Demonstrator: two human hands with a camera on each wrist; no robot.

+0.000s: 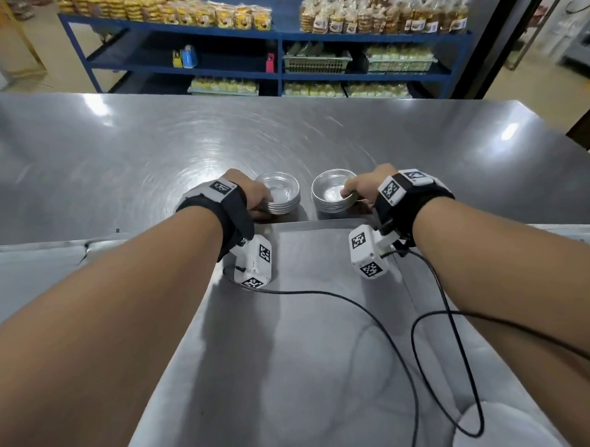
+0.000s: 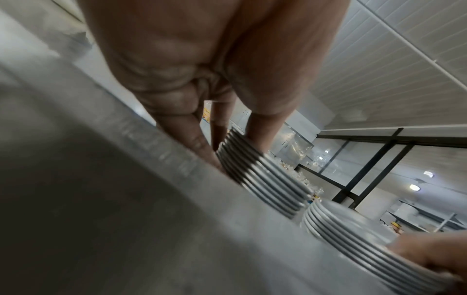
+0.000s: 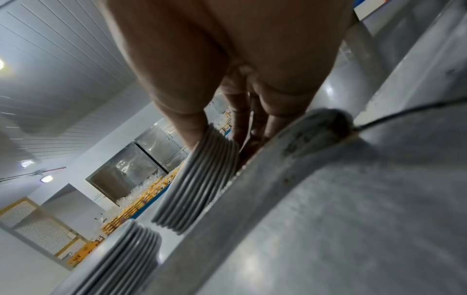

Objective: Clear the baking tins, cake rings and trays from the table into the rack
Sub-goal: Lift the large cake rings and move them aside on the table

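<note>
A commercial bakery: blue shelving (image 1: pixel 278 38) stacked with bagged baked goods (image 1: pixel 384 15), a large stainless steel worktable (image 1: pixel 283 136), stainless steel refrigerator cabinets (image 3: pixel 141 159), panelled ceiling (image 3: pixel 50 69).

Bright overhead light, table (image 1: pixel 317 138) glare, blurred wrist views

Blue shelves (image 1: pixel 278 34) stand beyond the table, holding bagged baked goods (image 1: pixel 382 15) on top, a green basket (image 1: pixel 317 62) and a pink bottle (image 1: pixel 270 63) below. Black cables (image 1: pixel 426 322) loop nearby.
</note>
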